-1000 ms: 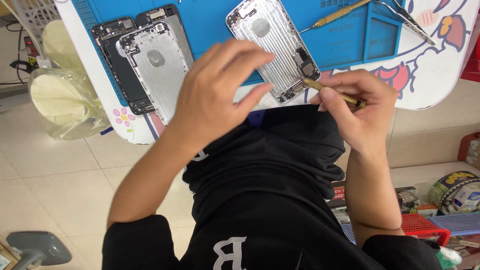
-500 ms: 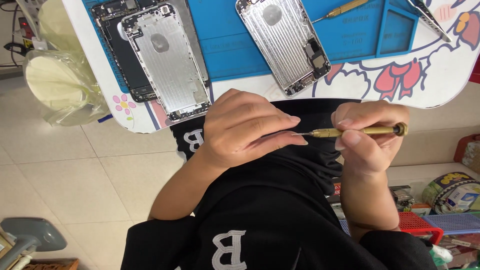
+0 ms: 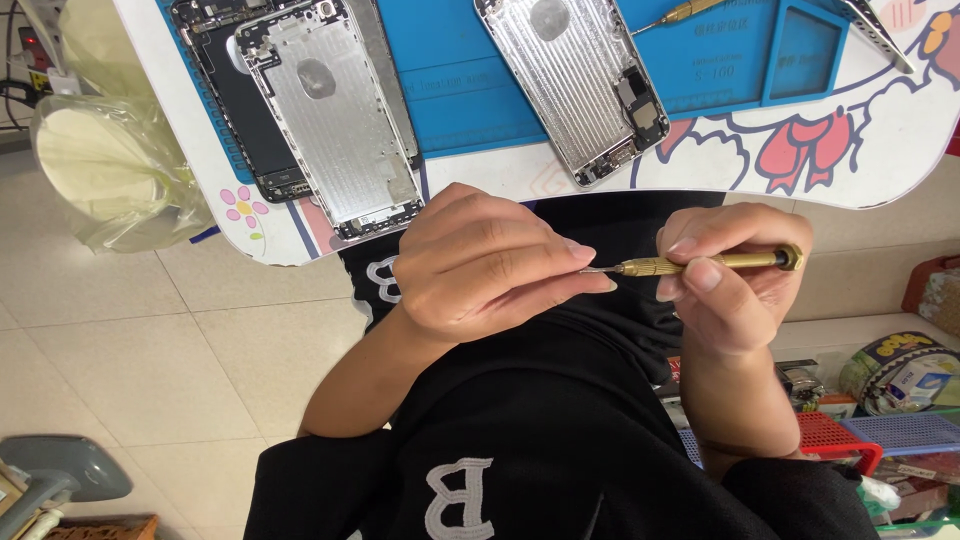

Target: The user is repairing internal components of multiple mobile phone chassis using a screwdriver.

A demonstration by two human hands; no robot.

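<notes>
Item: brass-handled precision screwdriver (image 3: 700,263), one in hand, centre right of frame. Right hand (image 3: 735,290) was curled around its handle, thumb on top. Left hand (image 3: 480,265), centre frame, had fingertips pinched together at the driver's tip; whether a screw sat between them could not be told.

Handling note, as a judgement: the tip was best kept steady and level, close over the lap, so nothing small dropped.

Count: silver phone housings, two — upper left (image 3: 330,120), upper centre (image 3: 585,85); dark phone chassis (image 3: 235,110), one; blue work mat (image 3: 470,90), one; second screwdriver (image 3: 685,12), one, top edge.
</notes>
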